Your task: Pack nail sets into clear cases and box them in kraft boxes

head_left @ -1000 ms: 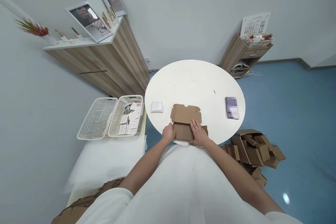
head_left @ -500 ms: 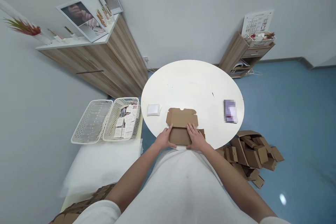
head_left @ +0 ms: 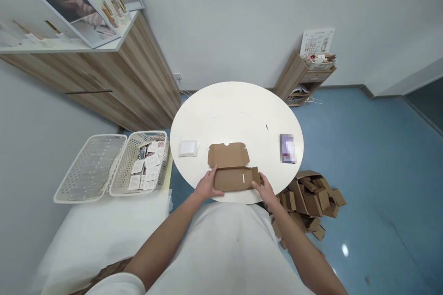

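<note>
A brown cardboard mailer box [head_left: 230, 179] lies at the near edge of the round white table, its lid [head_left: 228, 155] laid back flat, away from me. My left hand [head_left: 207, 185] grips the box's left end, with the thumb along the near edge and the fingers at the far corner. At the other end, my right hand [head_left: 266, 190] holds the right side flap [head_left: 256, 176] between thumb and fingers, and that flap stands up. A small white slot shows in the bottom of the box near this flap.
A white packet [head_left: 188, 148] lies at the table's left, a purple item [head_left: 287, 148], blurred, at its right. White baskets, one with cards [head_left: 145, 166], one with clear plastic pieces [head_left: 92, 166], stand left. Cardboard boxes [head_left: 311, 198] are heaped on the floor at right.
My right hand has moved from the middle fold of the box to its right end, where the side flap is now raised. My left hand stays at the left end. The view has shifted.
</note>
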### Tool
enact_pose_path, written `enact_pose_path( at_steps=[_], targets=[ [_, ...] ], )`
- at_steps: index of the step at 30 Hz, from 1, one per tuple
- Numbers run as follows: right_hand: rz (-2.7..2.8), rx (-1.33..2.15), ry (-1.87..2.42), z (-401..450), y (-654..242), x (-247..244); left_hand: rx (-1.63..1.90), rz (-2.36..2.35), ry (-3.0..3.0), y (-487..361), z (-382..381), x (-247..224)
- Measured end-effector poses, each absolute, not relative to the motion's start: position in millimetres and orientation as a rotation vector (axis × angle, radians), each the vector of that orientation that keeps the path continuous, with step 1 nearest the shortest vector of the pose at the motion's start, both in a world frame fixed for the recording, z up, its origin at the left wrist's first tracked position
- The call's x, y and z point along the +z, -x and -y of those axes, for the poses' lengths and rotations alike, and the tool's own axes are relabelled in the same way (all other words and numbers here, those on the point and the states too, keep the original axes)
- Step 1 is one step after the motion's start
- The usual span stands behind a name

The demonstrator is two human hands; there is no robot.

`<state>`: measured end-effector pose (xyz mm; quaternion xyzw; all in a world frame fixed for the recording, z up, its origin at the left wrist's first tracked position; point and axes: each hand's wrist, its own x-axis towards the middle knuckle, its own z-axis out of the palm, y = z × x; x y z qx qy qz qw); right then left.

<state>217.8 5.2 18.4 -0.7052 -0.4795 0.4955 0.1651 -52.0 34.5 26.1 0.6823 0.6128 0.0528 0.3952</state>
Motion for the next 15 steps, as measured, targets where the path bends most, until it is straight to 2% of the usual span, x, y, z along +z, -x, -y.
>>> enact_pose_path(
  at_steps=[3, 15],
  targets=[
    [1.195, 1.545, 1.951, -5.9, -210.4, 22.1, 0.132, -1.551, -1.726, 50.4, -35.6, 25.4],
    [1.211, 1.598, 1.914, -19.4, -203.9, 40.7, 0.176, -1.521, -1.757, 51.3, -34.2, 23.7]
  ],
)
